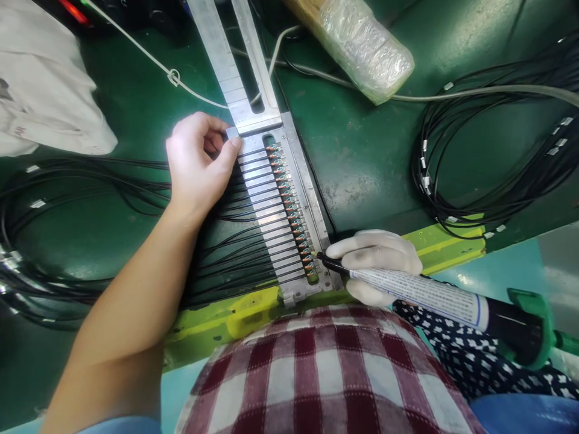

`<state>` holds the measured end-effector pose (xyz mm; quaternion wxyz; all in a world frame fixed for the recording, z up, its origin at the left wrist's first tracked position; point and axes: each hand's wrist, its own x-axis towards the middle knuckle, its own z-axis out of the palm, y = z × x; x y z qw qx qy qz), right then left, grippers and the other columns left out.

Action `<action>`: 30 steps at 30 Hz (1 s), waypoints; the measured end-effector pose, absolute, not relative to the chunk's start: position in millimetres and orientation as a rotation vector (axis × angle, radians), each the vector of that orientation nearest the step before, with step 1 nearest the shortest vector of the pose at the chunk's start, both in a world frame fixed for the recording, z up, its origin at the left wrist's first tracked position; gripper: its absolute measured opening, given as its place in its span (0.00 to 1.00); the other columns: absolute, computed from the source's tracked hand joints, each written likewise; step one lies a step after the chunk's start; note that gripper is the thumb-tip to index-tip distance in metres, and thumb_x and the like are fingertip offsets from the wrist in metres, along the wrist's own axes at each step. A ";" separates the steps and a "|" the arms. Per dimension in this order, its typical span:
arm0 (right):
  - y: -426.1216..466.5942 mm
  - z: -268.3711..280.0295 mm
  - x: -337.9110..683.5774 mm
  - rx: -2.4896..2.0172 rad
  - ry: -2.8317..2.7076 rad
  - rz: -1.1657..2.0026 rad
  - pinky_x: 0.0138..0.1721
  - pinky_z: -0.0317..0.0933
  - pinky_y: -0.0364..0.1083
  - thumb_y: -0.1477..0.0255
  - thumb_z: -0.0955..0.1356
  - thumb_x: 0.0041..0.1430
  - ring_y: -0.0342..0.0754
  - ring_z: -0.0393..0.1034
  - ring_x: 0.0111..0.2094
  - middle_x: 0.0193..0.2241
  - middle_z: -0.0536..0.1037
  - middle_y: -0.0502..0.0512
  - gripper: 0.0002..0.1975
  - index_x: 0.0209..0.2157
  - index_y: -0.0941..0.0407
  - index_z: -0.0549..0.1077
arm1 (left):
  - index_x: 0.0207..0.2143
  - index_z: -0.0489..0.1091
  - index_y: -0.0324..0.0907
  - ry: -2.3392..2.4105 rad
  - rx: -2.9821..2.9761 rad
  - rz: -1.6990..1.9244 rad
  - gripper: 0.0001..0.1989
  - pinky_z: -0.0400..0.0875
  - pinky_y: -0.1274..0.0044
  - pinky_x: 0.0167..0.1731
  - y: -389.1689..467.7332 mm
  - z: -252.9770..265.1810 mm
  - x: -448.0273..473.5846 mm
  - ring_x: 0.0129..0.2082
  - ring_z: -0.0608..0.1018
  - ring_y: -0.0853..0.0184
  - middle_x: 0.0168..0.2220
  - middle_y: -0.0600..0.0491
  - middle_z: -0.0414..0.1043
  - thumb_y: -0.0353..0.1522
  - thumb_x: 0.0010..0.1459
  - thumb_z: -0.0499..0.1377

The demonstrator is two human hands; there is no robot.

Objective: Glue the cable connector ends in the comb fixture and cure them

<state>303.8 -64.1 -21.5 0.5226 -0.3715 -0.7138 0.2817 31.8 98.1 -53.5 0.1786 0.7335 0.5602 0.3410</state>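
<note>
Silver metal: the jig lies on a green bench between the two hands, long axis running from the near edge away and slightly left, a slotted frame reaching on beyond it. Small boards sit in a row along its slot; black cables come in to them from the left. Key relation: nozzle to boards. The syringe lies crosswise to the row, butt out to the near right, black tip pointing left at the near-end boards. Touching or just clear of them: cannot tell. Right hand, white-gloved, grips the syringe toward its front, just right of the jig's near end; it is the closer hand to those boards. Left hand, bare, is at the jig's far left edge, thumb and fingers pinched on a small tab. From the left hand the row runs rightward and nearer; from the right, leftward and farther. A coil of cable lies well apart on the right, a wrapped block far right of the jig.
</note>
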 end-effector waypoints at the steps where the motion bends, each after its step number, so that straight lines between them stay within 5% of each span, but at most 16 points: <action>1: -64.4 -20.3 303.9 -0.893 -1.717 0.679 0.29 0.79 0.45 0.78 0.72 0.48 0.48 0.80 0.30 0.34 0.83 0.55 0.10 0.35 0.54 0.77 | 0.36 0.71 0.38 1.584 2.075 0.962 0.08 0.68 0.76 0.35 98.2 -53.7 31.5 0.26 0.66 0.75 0.26 0.58 0.64 0.31 0.52 0.62; 30: -64.5 -15.9 303.4 -0.936 -1.701 0.704 0.28 0.79 0.47 0.75 0.71 0.50 0.48 0.80 0.29 0.35 0.84 0.53 0.09 0.35 0.52 0.76 | 0.34 0.72 0.38 1.585 2.040 0.987 0.07 0.65 0.76 0.32 96.7 -50.1 34.8 0.26 0.65 0.74 0.26 0.57 0.64 0.29 0.50 0.62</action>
